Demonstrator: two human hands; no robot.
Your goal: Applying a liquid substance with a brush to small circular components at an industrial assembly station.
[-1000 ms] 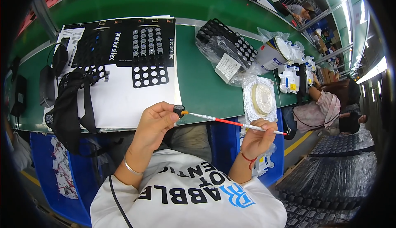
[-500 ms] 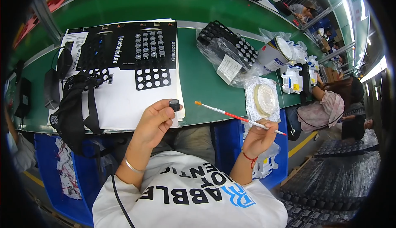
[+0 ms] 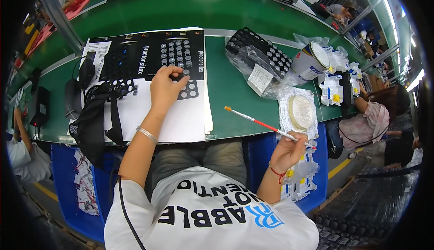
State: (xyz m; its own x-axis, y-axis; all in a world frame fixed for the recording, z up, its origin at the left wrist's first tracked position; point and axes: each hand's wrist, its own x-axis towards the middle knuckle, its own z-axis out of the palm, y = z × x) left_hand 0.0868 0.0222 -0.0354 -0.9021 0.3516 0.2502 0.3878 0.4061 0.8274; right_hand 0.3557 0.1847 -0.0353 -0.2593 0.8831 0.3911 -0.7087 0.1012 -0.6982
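Left hand on the button sheet, right hand holding the brush.
Your left hand [image 3: 166, 88] pinches a small black button [image 3: 185, 72] against the black perforated sheet [image 3: 177, 57], far-left on white paper [image 3: 176, 119]. Your right hand [image 3: 289, 149] grips the thin red-and-white brush [image 3: 264, 124] past the near table edge [image 3: 235, 134]. Bagged black tray [image 3: 260, 55] far right; bare green table between.

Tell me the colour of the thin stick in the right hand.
White with a red middle band and an orange tip: the stick, best in the head view.
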